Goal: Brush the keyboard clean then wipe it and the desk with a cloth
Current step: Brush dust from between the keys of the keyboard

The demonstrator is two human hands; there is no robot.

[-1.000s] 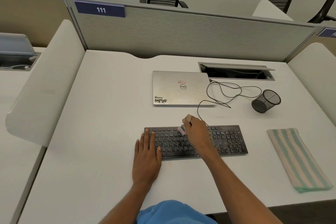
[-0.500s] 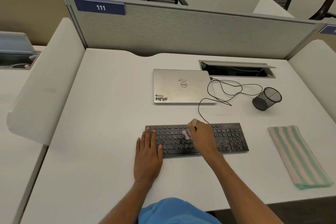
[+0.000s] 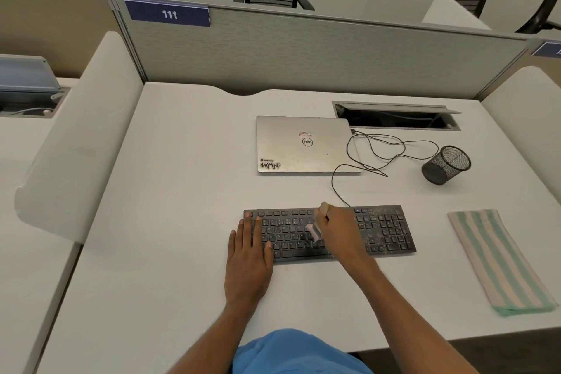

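One keyboard (image 3: 385, 231), one brush (image 3: 314, 230), one cloth (image 3: 498, 261)

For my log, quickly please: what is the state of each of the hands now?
Left hand: open, straight fingers resting on the keyboard.
Right hand: closed, holding the brush.

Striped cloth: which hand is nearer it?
Right. The right hand, holding the brush over the keyboard, is left of the cloth; the left hand rests farther left.
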